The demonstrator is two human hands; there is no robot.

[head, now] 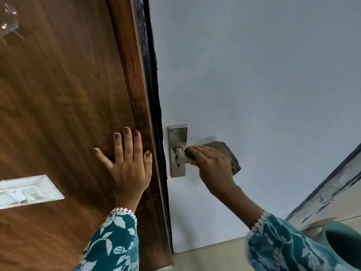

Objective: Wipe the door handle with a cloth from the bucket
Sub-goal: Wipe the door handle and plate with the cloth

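Note:
A steel door handle [180, 154] on a long backplate [177, 137] sits on the pale blue door [254, 85]. My right hand [212, 163] is wrapped around a brown-grey cloth [229, 153] and presses it over the lever, hiding most of the lever. My left hand [129, 161] lies flat with fingers spread on the dark wooden panel [64, 94] just left of the door's edge. A teal bucket [341, 243] stands at the bottom right; only part of its rim and inside shows.
A white switch plate [29, 190] is set in the wooden panel at lower left. A black seal [154, 94] runs down between panel and door. A worn skirting strip [332, 188] slants at right above a beige floor [214, 257].

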